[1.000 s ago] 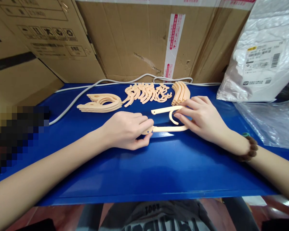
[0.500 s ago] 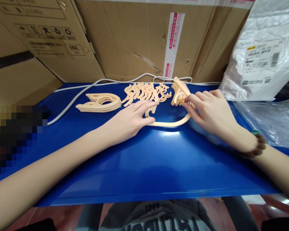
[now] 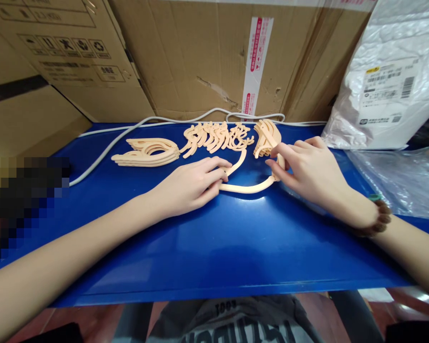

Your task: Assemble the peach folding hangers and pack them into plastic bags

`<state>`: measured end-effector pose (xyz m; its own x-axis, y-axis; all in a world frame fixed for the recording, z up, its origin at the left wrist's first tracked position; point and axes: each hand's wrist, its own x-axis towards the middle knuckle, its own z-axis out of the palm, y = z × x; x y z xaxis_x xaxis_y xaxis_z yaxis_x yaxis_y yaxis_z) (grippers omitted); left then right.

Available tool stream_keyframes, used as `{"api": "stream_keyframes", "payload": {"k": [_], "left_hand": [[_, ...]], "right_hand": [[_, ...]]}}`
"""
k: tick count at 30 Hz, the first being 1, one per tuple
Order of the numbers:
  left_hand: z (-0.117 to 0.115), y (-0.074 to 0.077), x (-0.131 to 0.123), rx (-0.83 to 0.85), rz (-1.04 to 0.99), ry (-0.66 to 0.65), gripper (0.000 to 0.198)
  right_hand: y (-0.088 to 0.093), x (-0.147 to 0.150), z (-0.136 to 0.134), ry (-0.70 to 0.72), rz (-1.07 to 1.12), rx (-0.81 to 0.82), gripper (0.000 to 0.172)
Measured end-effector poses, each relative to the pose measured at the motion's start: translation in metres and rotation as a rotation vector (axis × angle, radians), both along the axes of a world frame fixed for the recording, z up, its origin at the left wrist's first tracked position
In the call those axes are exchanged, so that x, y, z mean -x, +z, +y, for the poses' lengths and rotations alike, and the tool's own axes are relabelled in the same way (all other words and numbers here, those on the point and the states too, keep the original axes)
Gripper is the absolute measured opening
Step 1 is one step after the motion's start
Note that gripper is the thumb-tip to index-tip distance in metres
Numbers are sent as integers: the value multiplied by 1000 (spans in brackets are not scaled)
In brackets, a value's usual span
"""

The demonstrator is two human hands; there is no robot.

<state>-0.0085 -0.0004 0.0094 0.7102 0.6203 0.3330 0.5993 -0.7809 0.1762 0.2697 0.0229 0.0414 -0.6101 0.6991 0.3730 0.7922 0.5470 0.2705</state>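
Close to the middle of the blue table lies a partly assembled beige plastic hanger, its long curved arm (image 3: pixel 248 189) bowed toward me. My left hand (image 3: pixel 196 185) is closed on this arm's left end, where a shorter curved piece (image 3: pixel 239 162) angles up and away. At the right end, my right hand (image 3: pixel 307 169) has thumb and forefinger around another hanger piece (image 3: pixel 280 163) that meets the long arm; the palm hides part of it. Just beyond the right fingers sits a stack of beige hanger arms (image 3: pixel 266 136).
Several small hook-shaped pieces (image 3: pixel 210 136) lie in a row at the back. Left of them is a pile of curved hanger arms (image 3: pixel 146 152). A white cable (image 3: pixel 128 129) runs behind. Cardboard boxes (image 3: pixel 200 57) wall the far side; a white parcel bag (image 3: pixel 382 95) stands right.
My left fingers have closed in around the joint at the left end. The hooked piece there has swung to the right. My right fingers have shifted slightly left along the right end.
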Motion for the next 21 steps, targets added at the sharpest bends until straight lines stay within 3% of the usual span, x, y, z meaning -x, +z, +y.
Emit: {"api": "stream_keyframes", "payload": {"k": [12, 18, 21], "left_hand": [[-9, -9, -10, 35, -42, -57, 17], [-4, -9, -10, -75, -48, 40, 20], [-1, -10, -9, -47, -67, 130, 24]], "right_hand": [[0, 5, -7, 91, 25, 41, 27], [-4, 7, -10, 210, 27, 66, 29], [-7, 10, -15, 306, 61, 127, 32]]}}
